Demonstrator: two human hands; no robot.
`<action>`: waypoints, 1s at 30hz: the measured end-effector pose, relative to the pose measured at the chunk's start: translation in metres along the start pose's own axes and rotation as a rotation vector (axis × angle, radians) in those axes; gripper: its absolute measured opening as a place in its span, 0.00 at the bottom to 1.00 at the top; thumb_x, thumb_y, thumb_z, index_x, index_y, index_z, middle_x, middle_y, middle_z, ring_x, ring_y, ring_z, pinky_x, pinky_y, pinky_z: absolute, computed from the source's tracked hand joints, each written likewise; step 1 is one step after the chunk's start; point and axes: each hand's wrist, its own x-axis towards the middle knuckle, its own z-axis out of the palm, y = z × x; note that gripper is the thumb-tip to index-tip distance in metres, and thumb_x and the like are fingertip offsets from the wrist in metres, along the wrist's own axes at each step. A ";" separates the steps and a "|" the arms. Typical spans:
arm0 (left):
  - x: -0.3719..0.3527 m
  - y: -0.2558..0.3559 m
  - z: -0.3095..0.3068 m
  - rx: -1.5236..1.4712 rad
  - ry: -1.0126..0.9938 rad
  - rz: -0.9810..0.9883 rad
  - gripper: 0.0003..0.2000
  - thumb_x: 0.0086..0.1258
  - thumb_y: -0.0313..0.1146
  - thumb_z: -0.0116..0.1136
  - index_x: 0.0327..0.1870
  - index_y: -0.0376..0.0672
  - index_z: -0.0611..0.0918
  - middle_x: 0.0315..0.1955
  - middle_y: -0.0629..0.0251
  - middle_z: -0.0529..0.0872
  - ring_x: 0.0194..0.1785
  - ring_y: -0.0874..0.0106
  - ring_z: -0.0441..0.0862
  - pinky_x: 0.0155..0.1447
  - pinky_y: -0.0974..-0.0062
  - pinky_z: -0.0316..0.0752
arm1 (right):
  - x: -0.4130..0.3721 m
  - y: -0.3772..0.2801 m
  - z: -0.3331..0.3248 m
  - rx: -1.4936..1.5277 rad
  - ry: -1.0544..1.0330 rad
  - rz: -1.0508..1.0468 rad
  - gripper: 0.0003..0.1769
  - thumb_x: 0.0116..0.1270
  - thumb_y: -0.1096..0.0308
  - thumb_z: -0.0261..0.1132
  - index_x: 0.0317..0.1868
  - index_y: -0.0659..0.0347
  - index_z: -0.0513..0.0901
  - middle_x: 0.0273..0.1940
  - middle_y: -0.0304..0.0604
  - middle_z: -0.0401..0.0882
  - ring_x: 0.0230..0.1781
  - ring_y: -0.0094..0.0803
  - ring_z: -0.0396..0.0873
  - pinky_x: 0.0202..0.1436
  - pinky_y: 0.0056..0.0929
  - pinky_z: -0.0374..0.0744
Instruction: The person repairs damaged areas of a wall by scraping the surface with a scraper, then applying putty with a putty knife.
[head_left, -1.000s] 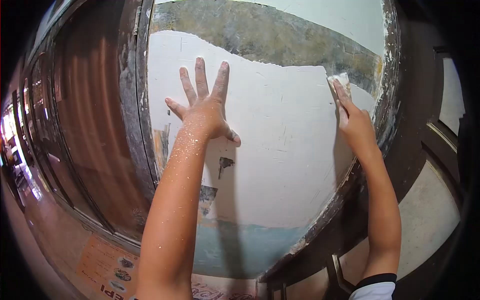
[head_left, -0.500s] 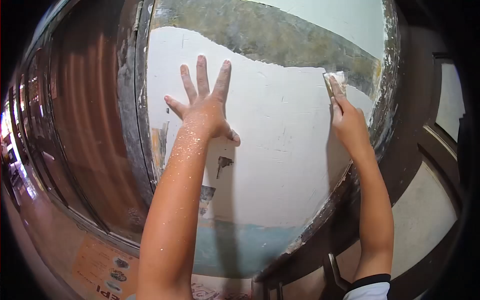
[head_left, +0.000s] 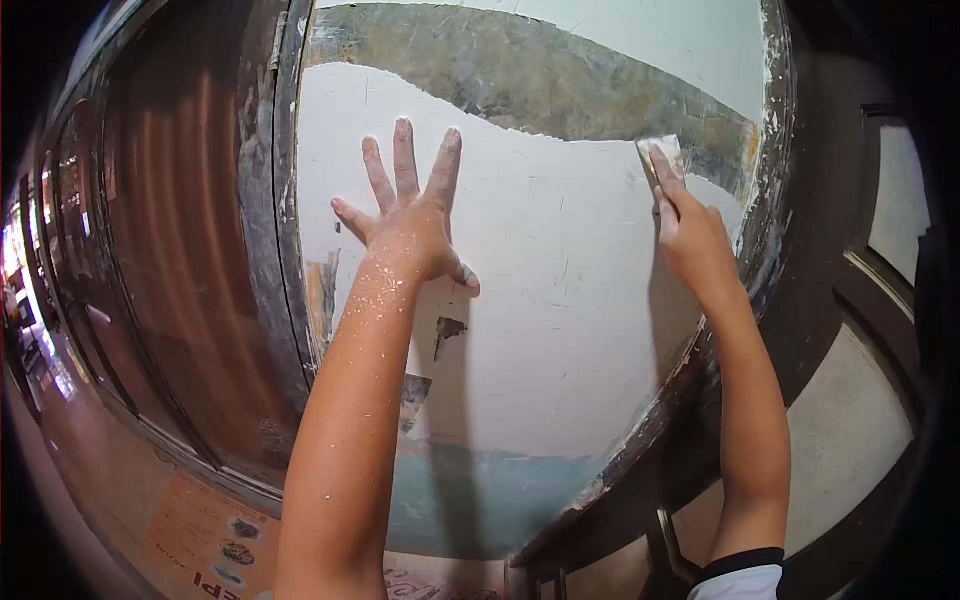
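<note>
My left hand (head_left: 408, 225) lies spread with its fingers apart against the white-coated part of the wall panel (head_left: 560, 260). Pale flecks dot the wrist and forearm. Over to the right, my right hand (head_left: 692, 230) grips a scraper (head_left: 660, 152), one finger stretched along its whitish blade. The blade rests at the ragged upper edge of the white layer, where a bare grey-brown band (head_left: 520, 70) begins. My fingers hide most of the scraper's handle.
A worn dark wooden frame (head_left: 765, 230) borders the panel on the right. Brown glazed panels (head_left: 175, 230) stand on the left. Below them lies an orange printed sheet (head_left: 215, 535). Dark patches (head_left: 449, 333) show through the white layer, with a bluish strip (head_left: 480, 495) underneath.
My right hand has shifted slightly left with the scraper, whose blade now shows more of its flat face. My left hand keeps its place on the wall.
</note>
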 end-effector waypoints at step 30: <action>0.002 -0.004 0.004 -0.011 0.032 0.025 0.82 0.26 0.48 0.93 0.86 0.79 0.39 0.86 0.58 0.22 0.86 0.45 0.16 0.73 0.11 0.38 | -0.016 -0.001 0.006 -0.037 -0.018 -0.001 0.31 0.80 0.61 0.58 0.80 0.25 0.68 0.31 0.62 0.85 0.35 0.68 0.82 0.45 0.60 0.80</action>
